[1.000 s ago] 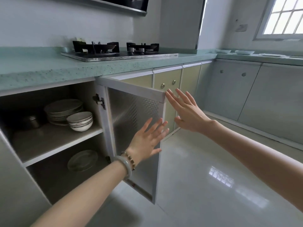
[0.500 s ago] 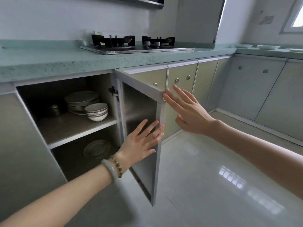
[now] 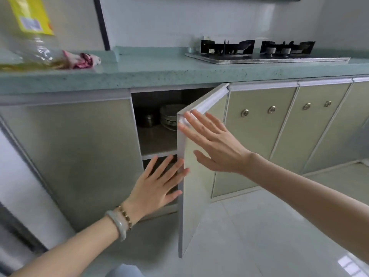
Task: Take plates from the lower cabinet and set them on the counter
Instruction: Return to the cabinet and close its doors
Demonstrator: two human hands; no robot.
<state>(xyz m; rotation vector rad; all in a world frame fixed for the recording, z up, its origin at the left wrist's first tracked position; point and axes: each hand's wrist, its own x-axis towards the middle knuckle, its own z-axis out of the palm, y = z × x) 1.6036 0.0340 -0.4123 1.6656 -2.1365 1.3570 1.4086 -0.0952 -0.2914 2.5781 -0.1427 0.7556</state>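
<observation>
A stack of pale plates [image 3: 168, 116] sits on the upper shelf inside the lower cabinet, partly hidden by the half-open cabinet door [image 3: 196, 176]. My right hand [image 3: 215, 144] lies flat with spread fingers on the door's outer face near its top edge. My left hand [image 3: 157, 184] is open in front of the cabinet gap, fingertips at the door's free edge. Neither hand holds anything. The green speckled counter [image 3: 151, 70] runs above the cabinet.
A gas hob [image 3: 265, 54] sits on the counter at the right. At the counter's left lie a clear plastic bottle with yellow label [image 3: 32, 37] and a pink crumpled cloth [image 3: 83, 59]. A small metal pot [image 3: 148, 118] stands beside the plates. Shut cabinet doors flank the opening.
The view has swung to the left and now faces the cabinet front. The door has swung toward shut, covering most of the opening. Both hands stay open at the door.
</observation>
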